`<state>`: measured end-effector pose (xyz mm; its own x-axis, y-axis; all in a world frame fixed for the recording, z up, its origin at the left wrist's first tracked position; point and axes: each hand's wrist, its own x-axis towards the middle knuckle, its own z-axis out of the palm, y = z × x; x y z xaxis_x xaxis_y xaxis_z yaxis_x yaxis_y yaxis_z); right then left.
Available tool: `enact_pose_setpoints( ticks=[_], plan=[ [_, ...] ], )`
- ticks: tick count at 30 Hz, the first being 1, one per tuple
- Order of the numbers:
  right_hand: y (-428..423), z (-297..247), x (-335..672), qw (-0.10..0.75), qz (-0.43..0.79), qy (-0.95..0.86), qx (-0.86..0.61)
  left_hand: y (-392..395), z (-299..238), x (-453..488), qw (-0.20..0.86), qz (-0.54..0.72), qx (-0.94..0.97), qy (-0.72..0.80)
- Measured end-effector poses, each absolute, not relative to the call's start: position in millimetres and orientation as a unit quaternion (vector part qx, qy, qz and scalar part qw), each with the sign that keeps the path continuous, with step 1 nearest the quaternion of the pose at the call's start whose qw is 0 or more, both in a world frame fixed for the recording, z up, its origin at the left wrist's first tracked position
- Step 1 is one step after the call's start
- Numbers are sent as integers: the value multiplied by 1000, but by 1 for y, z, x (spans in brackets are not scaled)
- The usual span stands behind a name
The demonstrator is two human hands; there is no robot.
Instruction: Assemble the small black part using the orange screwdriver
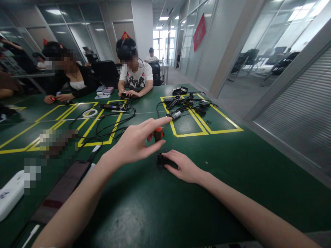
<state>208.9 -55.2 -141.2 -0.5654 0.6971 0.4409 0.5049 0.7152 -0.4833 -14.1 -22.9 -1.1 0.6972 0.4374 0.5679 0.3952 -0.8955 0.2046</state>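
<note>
My left hand (131, 143) is raised over the table with its index finger stretched forward and its thumb below. Between them is a short orange-and-black handle (158, 134), against the curled fingers; its lower end is hidden by the thumb. My right hand (184, 167) rests low on the green table, its fingers and thumb closed around a black part (169, 162). A small upright round post (160, 156) stands at that part's left end, just under my left thumb. Beyond my left fingertip lies a silver cylinder (177, 115) on a cable.
Black cables and tools (190, 103) lie within yellow tape outlines (224, 131) at the back right. Small dark springs or screws (208, 122) are nearby. A phone (62, 189) and a white power strip (12, 193) lie left. Two people sit across the table.
</note>
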Motion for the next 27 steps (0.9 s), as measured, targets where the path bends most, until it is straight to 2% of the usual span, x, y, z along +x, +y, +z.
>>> enact_pose_setpoints(
  ticks=[4,10,17,22,27],
  plan=[
    [-56,-141,209,312,155,-871,-348,-20,-4,-12,4,302,925,231],
    [-55,-141,211,308,162,-871,-347,-22,-3,-10,53,314,925,209],
    [-56,-140,211,306,156,-872,-350,-19,-5,-12,-7,307,921,239],
    [-56,-141,210,311,149,-872,-348,-21,-4,-11,59,316,924,209],
    [-56,-140,210,306,151,-871,-353,-18,-10,-10,-33,329,916,227]
  ],
)
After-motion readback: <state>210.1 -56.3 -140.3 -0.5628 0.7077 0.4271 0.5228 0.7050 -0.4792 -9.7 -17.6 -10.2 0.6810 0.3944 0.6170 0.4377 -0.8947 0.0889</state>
